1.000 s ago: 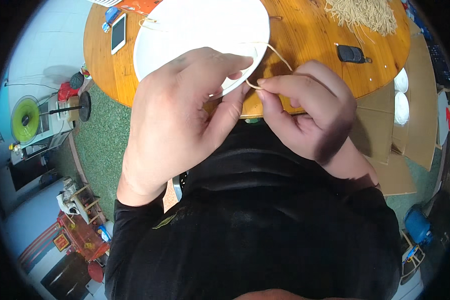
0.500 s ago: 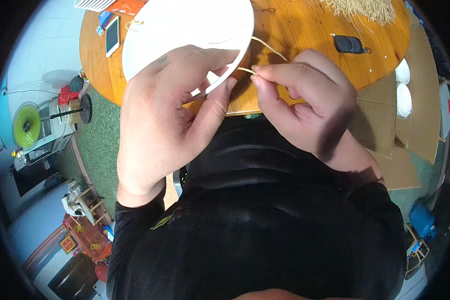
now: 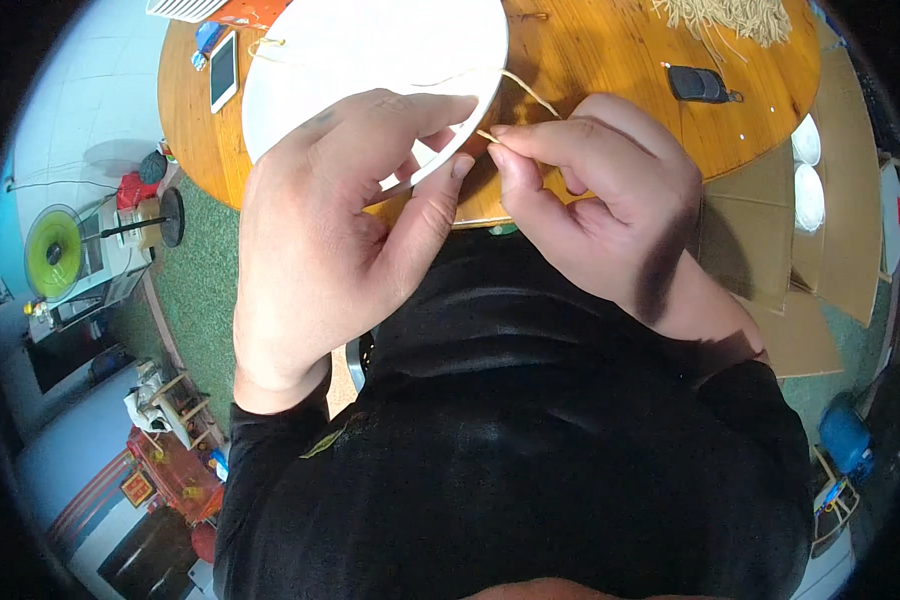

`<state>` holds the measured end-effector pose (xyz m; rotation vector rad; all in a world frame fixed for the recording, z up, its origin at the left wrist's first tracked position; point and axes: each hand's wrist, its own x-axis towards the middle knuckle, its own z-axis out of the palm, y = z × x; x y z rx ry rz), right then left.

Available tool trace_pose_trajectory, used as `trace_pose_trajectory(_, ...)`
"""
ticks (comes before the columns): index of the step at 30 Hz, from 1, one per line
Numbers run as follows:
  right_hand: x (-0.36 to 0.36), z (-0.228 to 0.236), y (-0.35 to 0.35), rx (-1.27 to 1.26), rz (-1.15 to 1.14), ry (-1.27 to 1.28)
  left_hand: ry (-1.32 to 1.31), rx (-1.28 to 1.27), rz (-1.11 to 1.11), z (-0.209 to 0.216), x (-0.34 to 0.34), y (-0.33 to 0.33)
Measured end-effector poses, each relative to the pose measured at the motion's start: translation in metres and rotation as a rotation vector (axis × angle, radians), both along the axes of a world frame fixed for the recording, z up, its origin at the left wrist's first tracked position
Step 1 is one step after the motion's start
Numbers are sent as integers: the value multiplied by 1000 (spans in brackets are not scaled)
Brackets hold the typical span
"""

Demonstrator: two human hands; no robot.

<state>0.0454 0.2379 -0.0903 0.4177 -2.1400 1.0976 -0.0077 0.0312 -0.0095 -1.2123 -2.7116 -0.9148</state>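
My left hand (image 3: 335,220) grips the near edge of a large round white disc (image 3: 370,50), which looks like a shallow plate or lid. The fingers lie over its face and the thumb presses near the rim. A beige cord (image 3: 532,90) crosses the disc's right rim and runs toward my right hand (image 3: 605,185). Between the right thumb and forefinger I pinch a cord end, its tip pointing at the rim and just apart from it. Another short piece of cord (image 3: 270,42) shows at the disc's upper left.
On the wooden table (image 3: 610,50) lie a white phone (image 3: 225,72) at left, a small black pouch (image 3: 698,84) at right and a heap of beige cords (image 3: 735,15) behind it. Cardboard (image 3: 755,240) with white discs (image 3: 808,197) is beyond the right edge. A green fan (image 3: 54,250) stands far left.
My right hand has moved slightly left, bringing the pinched cord end nearer the disc's rim. My left hand and the disc have hardly moved.
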Motion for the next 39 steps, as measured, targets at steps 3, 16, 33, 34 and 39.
trace_pose_trajectory(3, -1, 0, -1, -3, -4, 0, -68, 21, 17, -1, 1, 0)
trace_pose_trajectory(16, -3, 2, -3, -1, -9, 11, -81, -214, -192, 28, -28, 1)
trace_pose_trajectory(33, -7, 5, 6, -51, 208, 4, -56, -9, -295, 16, -40, 3)
trace_pose_trajectory(34, -7, 5, 7, -39, 214, 1, -246, -58, -288, 17, -39, 2)
trace_pose_trajectory(39, -7, 5, 5, -42, 215, 1, -284, 3, -246, 17, -39, 0)
